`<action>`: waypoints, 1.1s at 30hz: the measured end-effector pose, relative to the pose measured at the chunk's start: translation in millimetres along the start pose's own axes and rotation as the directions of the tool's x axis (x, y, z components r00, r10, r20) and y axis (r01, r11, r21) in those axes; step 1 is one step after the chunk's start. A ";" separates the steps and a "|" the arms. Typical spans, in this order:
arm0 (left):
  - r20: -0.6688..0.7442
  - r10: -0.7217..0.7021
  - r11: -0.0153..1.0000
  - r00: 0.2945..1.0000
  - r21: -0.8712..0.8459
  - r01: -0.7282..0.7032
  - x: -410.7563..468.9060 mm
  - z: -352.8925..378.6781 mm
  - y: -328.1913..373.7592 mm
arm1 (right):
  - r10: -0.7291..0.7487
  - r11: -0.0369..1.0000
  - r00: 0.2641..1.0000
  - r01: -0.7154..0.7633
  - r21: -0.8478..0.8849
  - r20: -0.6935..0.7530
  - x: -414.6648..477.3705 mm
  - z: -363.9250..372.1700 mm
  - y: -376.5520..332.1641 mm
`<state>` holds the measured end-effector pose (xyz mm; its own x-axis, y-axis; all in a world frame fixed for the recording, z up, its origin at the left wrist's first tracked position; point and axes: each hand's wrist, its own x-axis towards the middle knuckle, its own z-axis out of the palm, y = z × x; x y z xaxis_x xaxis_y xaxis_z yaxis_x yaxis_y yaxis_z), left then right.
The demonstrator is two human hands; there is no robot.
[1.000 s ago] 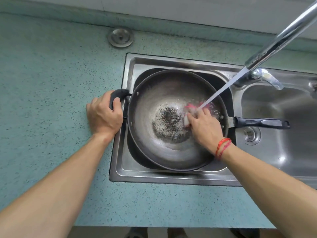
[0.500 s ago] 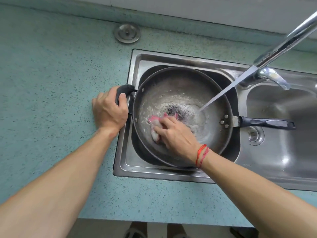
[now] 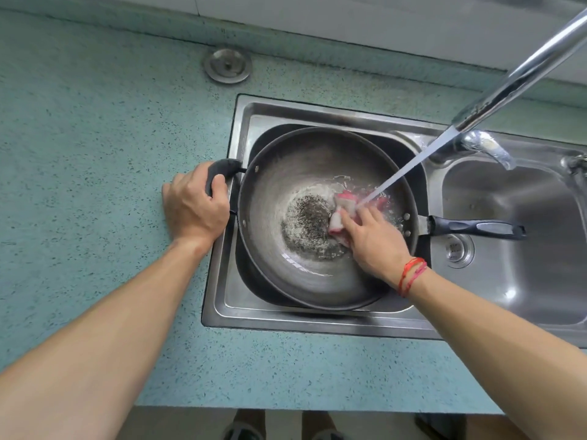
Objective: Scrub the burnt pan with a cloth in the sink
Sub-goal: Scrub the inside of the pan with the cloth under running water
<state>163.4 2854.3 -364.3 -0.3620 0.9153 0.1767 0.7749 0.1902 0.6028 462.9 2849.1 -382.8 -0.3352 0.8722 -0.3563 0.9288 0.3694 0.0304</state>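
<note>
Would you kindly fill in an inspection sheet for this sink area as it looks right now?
Surface: speckled teal stone countertop around a double stainless steel sink.
Job's things: round dark metal pan in the left basin, burnt black patch at its centre; pink-and-white cloth beside the patch, under water from the chrome tap.
Clutter: round metal drain cover on the countertop behind the sink.
Grippers: left hand grips the pan's short black side handle; right hand holds the cloth against the pan.
Cables: nothing seen.
Surroundings: pale wall behind; the pan's long black handle juts over the right basin.
</note>
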 end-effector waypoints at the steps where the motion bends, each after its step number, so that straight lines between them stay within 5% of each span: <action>1: 0.003 -0.001 1.000 1.000 -0.003 0.001 -0.4 -0.5 0.8 | -0.011 1.000 1.000 0.011 -0.002 0.002 -8.9 -0.7 -0.6; 10: 0.010 0.001 1.000 1.000 0.013 -0.001 1.2 -0.5 -1.6 | -0.332 0.935 0.940 0.339 0.108 -0.076 -32.5 -2.8 -50.6; 16: 0.014 -0.001 1.000 1.000 0.024 0.001 2.1 0.7 -3.8 | -0.247 0.966 0.952 0.256 0.027 -0.179 20.9 -5.2 -68.2; 25: 0.004 0.005 1.000 1.000 0.012 -0.005 1.1 1.0 -1.3 | -0.058 0.998 0.998 0.058 0.012 -0.030 10.4 0.2 -15.7; 33: 0.006 -0.006 1.000 1.000 0.023 0.005 0.6 0.7 -0.4 | -0.305 0.952 0.952 0.305 0.036 -0.012 -35.5 13.2 -17.5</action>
<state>163.3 2855.1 -365.0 -0.3631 0.9164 0.1683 0.7847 0.2034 0.5856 460.6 2807.4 -383.1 -0.6042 0.7218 -0.3376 0.7874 0.6059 -0.1136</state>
